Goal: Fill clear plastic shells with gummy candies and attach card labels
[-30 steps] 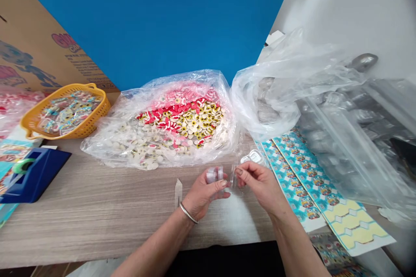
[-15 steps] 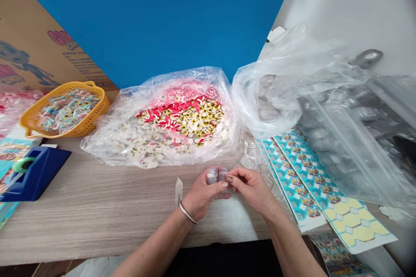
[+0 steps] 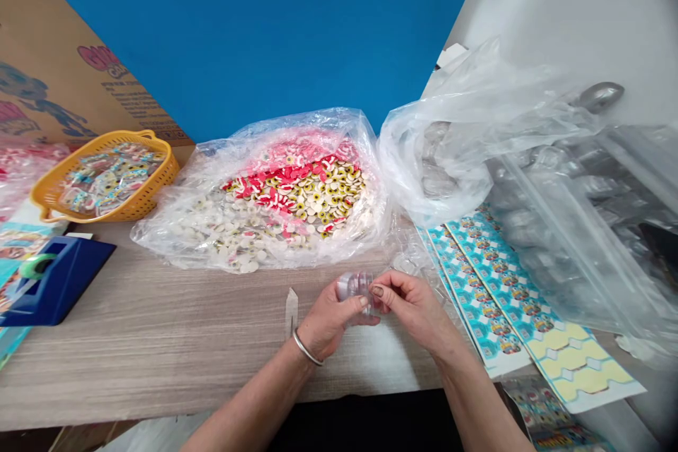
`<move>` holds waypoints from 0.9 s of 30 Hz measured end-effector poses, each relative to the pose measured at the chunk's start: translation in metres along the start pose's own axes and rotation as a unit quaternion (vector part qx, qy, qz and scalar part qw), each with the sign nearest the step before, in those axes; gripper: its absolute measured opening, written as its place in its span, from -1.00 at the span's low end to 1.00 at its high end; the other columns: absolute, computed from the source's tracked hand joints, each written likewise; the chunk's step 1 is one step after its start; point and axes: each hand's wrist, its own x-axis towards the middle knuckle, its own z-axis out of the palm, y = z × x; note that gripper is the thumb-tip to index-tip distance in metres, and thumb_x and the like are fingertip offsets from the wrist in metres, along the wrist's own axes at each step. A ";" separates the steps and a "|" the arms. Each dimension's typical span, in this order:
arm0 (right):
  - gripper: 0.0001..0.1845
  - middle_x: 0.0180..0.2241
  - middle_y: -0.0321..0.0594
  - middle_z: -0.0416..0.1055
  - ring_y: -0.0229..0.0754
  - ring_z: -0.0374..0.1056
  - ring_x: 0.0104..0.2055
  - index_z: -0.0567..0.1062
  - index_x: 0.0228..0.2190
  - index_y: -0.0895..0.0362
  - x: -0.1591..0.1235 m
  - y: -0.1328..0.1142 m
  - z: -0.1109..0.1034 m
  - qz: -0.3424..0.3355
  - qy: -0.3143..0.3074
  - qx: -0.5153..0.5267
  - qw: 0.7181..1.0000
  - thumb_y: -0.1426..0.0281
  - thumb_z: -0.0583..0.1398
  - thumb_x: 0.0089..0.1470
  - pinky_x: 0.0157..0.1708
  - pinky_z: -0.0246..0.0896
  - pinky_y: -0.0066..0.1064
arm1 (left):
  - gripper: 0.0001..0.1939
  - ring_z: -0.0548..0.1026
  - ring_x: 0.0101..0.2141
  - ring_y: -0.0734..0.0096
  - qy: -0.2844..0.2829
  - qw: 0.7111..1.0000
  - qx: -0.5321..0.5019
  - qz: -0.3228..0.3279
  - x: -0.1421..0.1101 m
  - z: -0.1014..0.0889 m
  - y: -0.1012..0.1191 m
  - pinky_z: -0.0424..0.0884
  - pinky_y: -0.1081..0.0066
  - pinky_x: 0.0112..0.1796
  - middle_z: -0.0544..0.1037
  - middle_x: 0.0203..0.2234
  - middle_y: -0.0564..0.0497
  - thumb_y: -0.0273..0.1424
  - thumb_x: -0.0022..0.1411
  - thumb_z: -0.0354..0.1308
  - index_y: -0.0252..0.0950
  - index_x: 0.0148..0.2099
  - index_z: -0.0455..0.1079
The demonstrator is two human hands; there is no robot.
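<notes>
My left hand [image 3: 331,316] wraps round a short stack of clear plastic cups or blister shells [image 3: 349,285], thumb laid along the near side. Thumb and fingertips of my right hand [image 3: 410,302] pinch the right-hand end of that stack. The exact shape of the pieces is partly covered by my fingers. More clear plastic shells [image 3: 416,258] lie on the table just beyond my right hand. Behind both hands spreads a clear bag [image 3: 180,226] of red, white and yellow eye-like candies [image 3: 312,198].
A yellow basket [image 3: 135,205] of wrapped pieces and a blue tape dispenser [image 3: 79,282] stand at left. Sheets of blue stickers [image 3: 492,282] lie at right, beside large bags of clear shells [image 3: 561,219]. A small pale pointed strip [image 3: 291,311] lies left of my hands.
My right hand has brought a clear shell leftward to the stack in my left hand, and both now meet there. Several clear shells now show on the table beyond the right hand.
</notes>
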 end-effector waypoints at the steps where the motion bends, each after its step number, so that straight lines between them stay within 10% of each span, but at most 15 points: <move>1: -0.73 -0.56 -0.32 0.37 -0.26 0.26 -0.49 0.51 -0.47 0.12 0.000 0.001 -0.003 -0.001 0.007 -0.004 1.000 0.20 0.20 0.12 -0.46 0.20 -0.44 | -0.60 0.54 -0.24 0.21 0.010 1.000 -0.007 -0.006 0.000 -0.001 0.001 0.50 0.21 -0.24 0.57 -0.28 -0.10 -0.27 0.01 0.40 -0.32 -0.11 0.48; 10: -0.69 -0.57 -0.26 0.42 -0.20 0.29 -0.52 0.52 -0.47 0.12 0.012 -0.003 -0.033 -0.029 0.257 -0.096 0.961 0.12 0.30 -0.02 -0.50 0.19 -0.39 | -0.47 0.54 -0.14 0.13 0.086 0.996 0.018 -0.013 0.003 -0.002 0.003 0.52 0.18 -0.20 0.50 -0.07 -0.13 -0.31 -0.08 0.46 -0.29 -0.04 0.41; 17: -0.80 -0.51 -0.29 0.47 -0.21 0.38 -0.46 0.55 -0.42 0.10 0.003 0.004 0.002 -0.004 -0.006 0.002 1.000 0.24 0.22 0.09 -0.45 0.26 -0.41 | -0.54 0.49 -0.29 0.35 0.040 0.998 0.036 0.032 0.004 -0.001 -0.004 0.48 0.35 -0.29 0.51 -0.33 0.00 -0.33 -0.03 0.44 -0.29 -0.07 0.44; 27: -0.74 -0.56 -0.33 0.36 -0.27 0.25 -0.50 0.51 -0.46 0.12 0.000 0.006 -0.006 -0.012 0.023 -0.030 0.999 0.22 0.19 0.14 -0.47 0.16 -0.44 | -0.55 0.54 -0.17 0.18 0.029 0.999 -0.032 -0.018 0.001 0.000 0.002 0.52 0.18 -0.19 0.55 -0.19 -0.10 -0.31 0.02 0.40 -0.30 -0.03 0.44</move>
